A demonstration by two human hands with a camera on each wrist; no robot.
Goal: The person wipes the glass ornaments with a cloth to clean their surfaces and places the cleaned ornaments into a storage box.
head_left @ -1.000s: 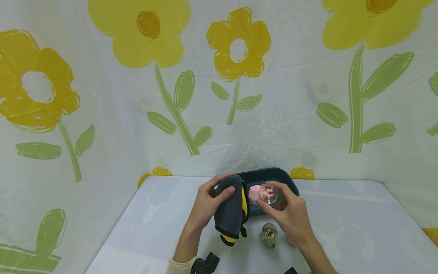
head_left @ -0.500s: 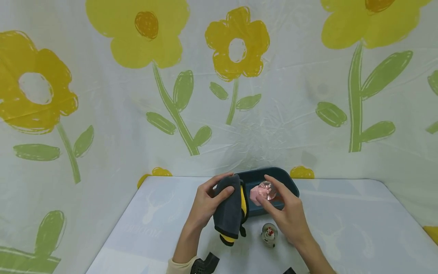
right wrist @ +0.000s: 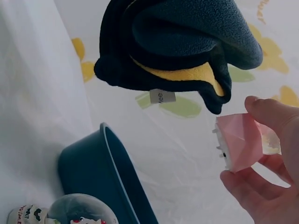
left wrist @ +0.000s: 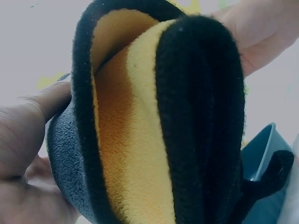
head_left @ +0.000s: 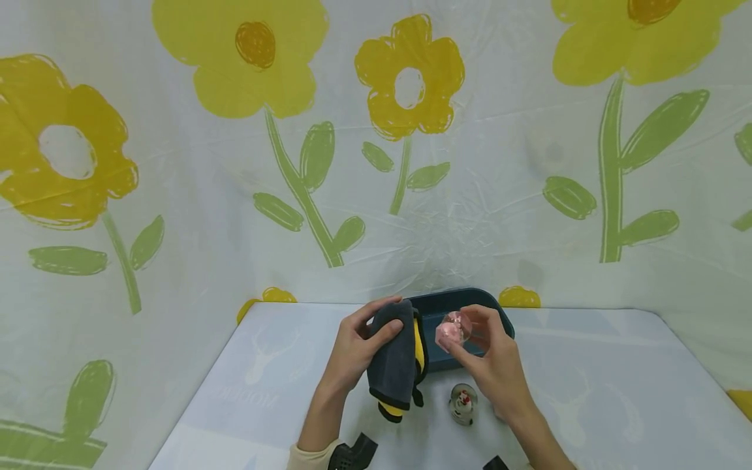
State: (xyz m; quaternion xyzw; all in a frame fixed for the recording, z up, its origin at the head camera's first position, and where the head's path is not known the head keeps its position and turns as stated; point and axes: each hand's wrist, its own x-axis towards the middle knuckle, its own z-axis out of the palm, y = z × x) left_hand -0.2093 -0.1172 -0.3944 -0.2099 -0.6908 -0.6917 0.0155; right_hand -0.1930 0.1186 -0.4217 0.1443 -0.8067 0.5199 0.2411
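Note:
My left hand [head_left: 352,346] grips a folded plush cloth [head_left: 389,369], dark grey outside and yellow inside with black edging. In the left wrist view the thumb presses the cloth's grey side, and its yellow inner layers [left wrist: 135,140] face the camera. My right hand [head_left: 499,359] pinches a small pink snow globe [head_left: 451,333] between thumb and fingers, to the right of the cloth. In the right wrist view the globe's faceted pink base [right wrist: 240,142] points toward the cloth, its underside showing small prongs. Fingers partly hide the clear dome.
Behind both hands a dark teal tray [head_left: 435,304] stands at the table's back edge. A second snow globe [head_left: 463,405], with a white and red figure inside, sits on the table in front of it. A flowered curtain [head_left: 470,228] hangs behind the table.
My right hand has turned the pink snow globe, from lying sideways to base tilted down and toward me, with the fingers shifting around it. The left hand and cloth stay put.

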